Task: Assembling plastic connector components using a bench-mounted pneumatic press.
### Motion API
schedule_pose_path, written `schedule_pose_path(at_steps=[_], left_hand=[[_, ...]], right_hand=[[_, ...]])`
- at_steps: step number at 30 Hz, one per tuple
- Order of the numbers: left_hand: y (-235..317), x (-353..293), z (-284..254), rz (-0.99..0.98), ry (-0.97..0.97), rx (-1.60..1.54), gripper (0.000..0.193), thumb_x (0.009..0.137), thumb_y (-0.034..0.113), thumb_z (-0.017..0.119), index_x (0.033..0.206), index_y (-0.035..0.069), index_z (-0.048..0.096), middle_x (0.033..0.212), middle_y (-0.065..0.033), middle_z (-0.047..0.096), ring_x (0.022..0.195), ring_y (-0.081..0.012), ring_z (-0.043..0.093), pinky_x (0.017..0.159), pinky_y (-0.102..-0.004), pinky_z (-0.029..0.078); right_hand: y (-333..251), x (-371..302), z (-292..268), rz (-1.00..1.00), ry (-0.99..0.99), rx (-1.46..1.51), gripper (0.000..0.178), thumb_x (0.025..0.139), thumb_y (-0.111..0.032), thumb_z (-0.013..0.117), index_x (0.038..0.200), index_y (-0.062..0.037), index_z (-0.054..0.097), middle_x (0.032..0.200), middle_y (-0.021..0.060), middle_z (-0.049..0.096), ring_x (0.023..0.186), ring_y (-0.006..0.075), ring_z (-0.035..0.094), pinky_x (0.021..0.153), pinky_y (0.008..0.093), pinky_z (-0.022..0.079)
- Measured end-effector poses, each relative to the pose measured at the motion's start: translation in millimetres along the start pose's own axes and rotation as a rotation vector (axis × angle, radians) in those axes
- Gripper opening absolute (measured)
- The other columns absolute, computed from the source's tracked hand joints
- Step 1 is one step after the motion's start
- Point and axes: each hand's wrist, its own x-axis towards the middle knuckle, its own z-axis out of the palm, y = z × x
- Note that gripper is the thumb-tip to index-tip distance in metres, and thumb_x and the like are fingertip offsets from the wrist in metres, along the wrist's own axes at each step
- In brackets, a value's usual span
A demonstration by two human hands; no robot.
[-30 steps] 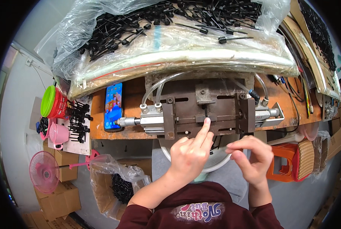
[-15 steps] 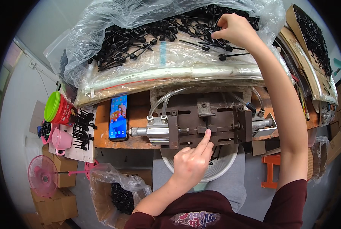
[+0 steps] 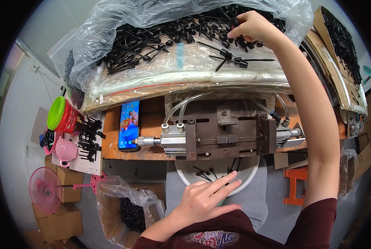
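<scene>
My right hand (image 3: 254,30) reaches over a heap of black plastic parts (image 3: 140,45) with thin stems and chunky heads. Its thumb and fingers close on one black stemmed part (image 3: 234,20), which is partly blurred. Closer to me, my left hand (image 3: 204,199) is spread over the near side of a white basket (image 3: 255,176) on my lap, holding nothing. Several black parts lie inside the basket. Between the hands sits a dark metal fixture (image 3: 210,120) with a small centre block (image 3: 227,140) and an air cylinder (image 3: 173,143) at its left; neither hand touches it.
A lit phone (image 3: 128,124) lies left of the fixture. Further left are a red tub with a green rim (image 3: 58,114), a pink cup (image 3: 66,150) and a pink fan (image 3: 46,190). A plastic-lined carton (image 3: 110,211) stands below; another box of parts (image 3: 339,45) is far right.
My left hand has drawn back from the fixture's centre block to the basket, its fingers spreading. My right hand has closed on a part in the heap, and nearby parts have shifted.
</scene>
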Motion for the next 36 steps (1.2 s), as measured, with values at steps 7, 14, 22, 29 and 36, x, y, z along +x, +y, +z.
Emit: schedule_pose_path(at_steps=[7, 14, 22, 29, 36], left_hand=[[4, 6, -7, 0.065, 0.041, -0.075, 0.067, 0.062, 0.045, 0.087, 0.113, 0.006, 0.07, 0.116, -0.0068, 0.069, 0.059, -0.0082, 0.059, 0.05, -0.0182, 0.04], [4, 6, -9, 0.098, 0.128, -0.088, 0.064, 0.067, 0.039, 0.085, 0.12, 0.006, 0.067, 0.117, -0.0086, 0.068, 0.061, -0.0119, 0.06, 0.054, -0.0205, 0.045], [-4, 39, -31, -0.196, 0.415, -0.315, 0.068, 0.068, -0.004, 0.08, 0.13, -0.006, 0.053, 0.127, -0.0208, 0.059, 0.089, -0.0224, 0.068, 0.075, -0.0307, 0.061], [0, 33, -29, -0.007, 0.257, -0.298, 0.048, 0.067, -0.003, 0.082, 0.112, -0.004, 0.067, 0.107, -0.0188, 0.069, 0.086, -0.0236, 0.072, 0.075, -0.0309, 0.059], [-9, 20, 3, -0.061, 0.247, -0.007, 0.034, 0.065, 0.003, 0.08, 0.098, 0.004, 0.072, 0.114, -0.0094, 0.067, 0.078, -0.0206, 0.061, 0.065, -0.0295, 0.052]], right_hand=[[16, -15, -28, -0.036, 0.044, 0.131, 0.026, 0.088, -0.025, 0.069, 0.101, -0.0024, 0.066, 0.082, 0.001, 0.063, 0.062, 0.0027, 0.052, 0.054, 0.0163, 0.041], [19, -31, -37, -0.048, 0.137, 0.432, 0.026, 0.093, -0.026, 0.065, 0.105, -0.0019, 0.065, 0.09, 0.0032, 0.064, 0.062, 0.0001, 0.052, 0.054, 0.0125, 0.042], [-26, -144, 13, -0.117, -0.057, 0.757, 0.024, 0.094, -0.024, 0.063, 0.101, -0.0008, 0.062, 0.085, 0.0059, 0.064, 0.048, 0.0006, 0.047, 0.039, 0.0144, 0.035], [-21, -239, 68, 0.214, -0.306, 1.061, 0.022, 0.095, -0.019, 0.063, 0.103, 0.0012, 0.062, 0.08, 0.006, 0.064, 0.053, 0.0034, 0.053, 0.044, 0.016, 0.039], [0, -275, 84, 0.198, 0.166, 1.153, 0.021, 0.099, -0.013, 0.054, 0.11, 0.0041, 0.056, 0.089, 0.0108, 0.065, 0.055, 0.0068, 0.052, 0.047, 0.0187, 0.04]])
